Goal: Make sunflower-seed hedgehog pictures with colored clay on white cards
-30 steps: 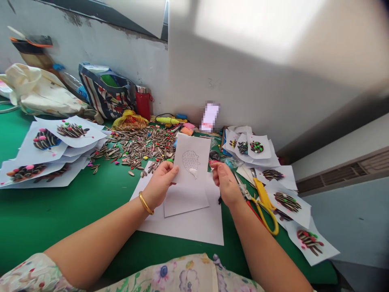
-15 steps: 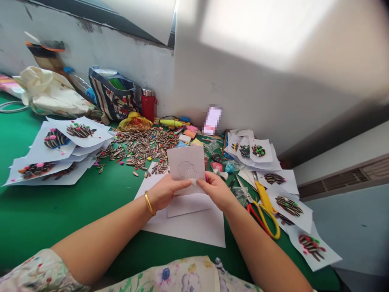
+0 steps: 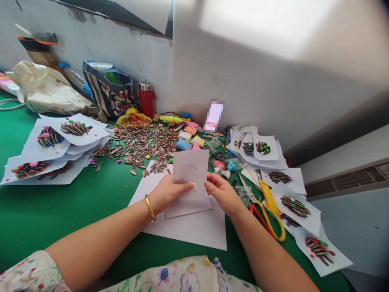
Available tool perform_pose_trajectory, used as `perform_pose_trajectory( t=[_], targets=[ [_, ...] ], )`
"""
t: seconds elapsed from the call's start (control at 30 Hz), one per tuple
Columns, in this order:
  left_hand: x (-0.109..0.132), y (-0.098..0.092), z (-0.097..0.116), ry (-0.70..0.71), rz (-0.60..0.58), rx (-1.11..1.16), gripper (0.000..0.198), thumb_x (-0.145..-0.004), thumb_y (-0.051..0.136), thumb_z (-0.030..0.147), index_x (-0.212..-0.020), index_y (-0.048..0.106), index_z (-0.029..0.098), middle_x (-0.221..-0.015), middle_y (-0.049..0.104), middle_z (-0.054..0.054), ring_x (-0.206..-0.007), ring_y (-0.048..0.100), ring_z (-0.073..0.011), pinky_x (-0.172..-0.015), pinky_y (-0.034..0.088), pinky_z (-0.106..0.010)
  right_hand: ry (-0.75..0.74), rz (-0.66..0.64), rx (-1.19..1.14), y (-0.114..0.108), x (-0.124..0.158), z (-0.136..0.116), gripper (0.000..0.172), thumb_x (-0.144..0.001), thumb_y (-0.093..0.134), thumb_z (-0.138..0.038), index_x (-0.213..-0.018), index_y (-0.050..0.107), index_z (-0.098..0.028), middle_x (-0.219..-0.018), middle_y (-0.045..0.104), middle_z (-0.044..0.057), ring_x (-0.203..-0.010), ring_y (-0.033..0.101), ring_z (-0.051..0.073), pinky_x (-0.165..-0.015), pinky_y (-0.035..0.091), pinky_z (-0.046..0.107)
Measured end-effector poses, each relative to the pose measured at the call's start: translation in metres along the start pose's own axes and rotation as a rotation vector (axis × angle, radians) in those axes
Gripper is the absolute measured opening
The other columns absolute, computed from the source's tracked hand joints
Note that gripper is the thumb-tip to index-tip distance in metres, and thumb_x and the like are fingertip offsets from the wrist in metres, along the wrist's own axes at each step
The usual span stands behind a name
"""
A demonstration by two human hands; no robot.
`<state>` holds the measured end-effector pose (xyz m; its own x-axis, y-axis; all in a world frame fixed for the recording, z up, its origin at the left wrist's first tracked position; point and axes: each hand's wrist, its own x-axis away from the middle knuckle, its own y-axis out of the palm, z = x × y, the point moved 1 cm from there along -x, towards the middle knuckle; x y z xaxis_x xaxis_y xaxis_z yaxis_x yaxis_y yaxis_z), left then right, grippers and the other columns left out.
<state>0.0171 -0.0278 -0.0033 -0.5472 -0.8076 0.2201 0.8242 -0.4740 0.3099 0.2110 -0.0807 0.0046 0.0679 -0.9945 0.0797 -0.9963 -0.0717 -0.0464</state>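
Note:
My left hand (image 3: pixel 170 190) is closed on a folded sheet of white paper (image 3: pixel 199 162), with the thumb flat on its front. On the sheet is a pencil drawing (image 3: pixel 188 173) of a round, dotted shape. A small whitish bit shows by the left thumb tip. At the sheet's right edge, my right hand (image 3: pixel 223 192) has its fingers curled together, and a small pink piece (image 3: pixel 212 177) shows among them. What that piece is, I cannot tell. Beneath both hands lies a larger white sheet (image 3: pixel 194 231) on the green table.
Striped sunflower seeds (image 3: pixel 146 142) are heaped behind the sheet, near coloured clay packs (image 3: pixel 184 144). Scissors (image 3: pixel 270 219) and a yellow cutter (image 3: pixel 269 196) lie at right. Finished seed pictures are stacked left (image 3: pixel 75 127) and right (image 3: pixel 294 206). A red flask (image 3: pixel 146 103) stands at the back.
My right hand has drawn back from the front of the folded sheet to its right edge. The left hand keeps its hold, and the view has shifted slightly.

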Motion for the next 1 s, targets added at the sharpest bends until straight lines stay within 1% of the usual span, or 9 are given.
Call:
perform_pose_trajectory(
  t=[0.1,0.27,0.5,0.6,0.7,0.77,0.83,0.9,1.0],
  targets=[
    [0.0,-0.001,0.001,-0.015,-0.035,0.028,0.053,-0.069,0.081,0.046,-0.113,0.069,0.018,-0.117,0.071,-0.012,-0.107,0.066,-0.0302,-0.093,0.052,-0.043,0.019,0.042,-0.01,0.004,0.001,-0.001,0.022,-0.083,0.066,-0.043,-0.085,0.064,-0.021,-0.073,0.056,-0.001,-0.063,0.046,0.013,-0.059,0.038,0.026],
    [0.006,0.003,0.006,-0.031,-0.239,0.248,0.076,-0.082,0.039,0.079,-0.132,0.057,0.025,-0.136,0.059,-0.013,-0.121,0.058,-0.03,-0.094,0.052,-0.041,-0.018,0.194,-0.121,0.004,-0.001,0.005,0.024,-0.083,0.066,-0.041,-0.076,0.058,-0.021,-0.062,0.044,-0.005,-0.054,0.035,0.01,-0.052,0.03,0.023],
    [0.011,0.015,-0.01,0.131,-0.479,0.12,0.085,-0.065,0.08,0.059,-0.138,0.05,0.028,-0.15,0.042,-0.013,-0.133,0.041,-0.0346,-0.097,0.045,-0.041,0.015,0.235,-0.328,0.011,-0.005,0.01,0.026,-0.08,0.069,-0.045,-0.084,0.06,-0.021,-0.065,0.05,-0.005,-0.053,0.036,0.009,-0.049,0.029,0.021],
    [0.009,0.012,-0.015,0.189,-0.392,-0.002,0.092,-0.06,0.082,0.061,-0.138,0.051,0.025,-0.144,0.049,-0.014,-0.127,0.046,-0.0351,-0.093,0.045,-0.04,0.01,0.23,-0.257,0.007,-0.005,0.01,0.026,-0.081,0.067,-0.045,-0.081,0.059,-0.02,-0.063,0.047,-0.006,-0.052,0.034,0.008,-0.049,0.028,0.021],
    [0.008,0.008,-0.009,0.16,-0.292,0.169,0.086,-0.071,0.054,0.082,-0.132,0.057,0.021,-0.137,0.055,-0.015,-0.121,0.051,-0.0343,-0.09,0.046,-0.041,-0.017,0.214,-0.08,-0.001,-0.004,0.009,0.024,-0.085,0.062,-0.042,-0.079,0.057,-0.02,-0.067,0.049,-0.005,-0.055,0.035,0.009,-0.052,0.03,0.021],
    [0.007,0.007,-0.002,0.068,-0.315,0.295,0.093,-0.074,0.032,0.089,-0.128,0.059,0.018,-0.129,0.06,-0.017,-0.116,0.055,-0.0344,-0.088,0.048,-0.042,-0.039,0.212,0.015,-0.007,-0.004,0.006,0.022,-0.087,0.057,-0.04,-0.078,0.054,-0.02,-0.07,0.05,-0.004,-0.06,0.039,0.01,-0.055,0.032,0.022],
    [0.004,0.004,0.005,0.022,-0.294,0.296,0.084,-0.08,0.035,0.084,-0.125,0.06,0.017,-0.123,0.063,-0.016,-0.114,0.057,-0.0327,-0.088,0.048,-0.041,-0.038,0.182,0.1,-0.013,-0.004,0.003,0.021,-0.088,0.053,-0.037,-0.077,0.052,-0.02,-0.072,0.05,-0.004,-0.064,0.042,0.011,-0.058,0.034,0.022],
    [-0.002,-0.003,0.009,0.089,-0.113,0.217,0.065,-0.085,0.048,0.07,-0.124,0.058,0.02,-0.119,0.064,-0.013,-0.11,0.059,-0.0286,-0.086,0.049,-0.039,-0.008,0.096,0.223,-0.017,-0.005,0.0,0.019,-0.089,0.05,-0.034,-0.076,0.051,-0.02,-0.072,0.049,-0.003,-0.065,0.044,0.012,-0.059,0.035,0.023],
    [-0.006,-0.018,0.015,0.379,0.288,-0.036,0.045,-0.089,0.054,0.054,-0.12,0.057,0.022,-0.11,0.063,-0.008,-0.103,0.06,-0.0225,-0.084,0.049,-0.035,0.013,-0.115,0.487,-0.014,-0.003,-0.004,0.019,-0.089,0.047,-0.029,-0.073,0.051,-0.02,-0.072,0.051,-0.003,-0.066,0.046,0.013,-0.059,0.034,0.023]
  ],
)
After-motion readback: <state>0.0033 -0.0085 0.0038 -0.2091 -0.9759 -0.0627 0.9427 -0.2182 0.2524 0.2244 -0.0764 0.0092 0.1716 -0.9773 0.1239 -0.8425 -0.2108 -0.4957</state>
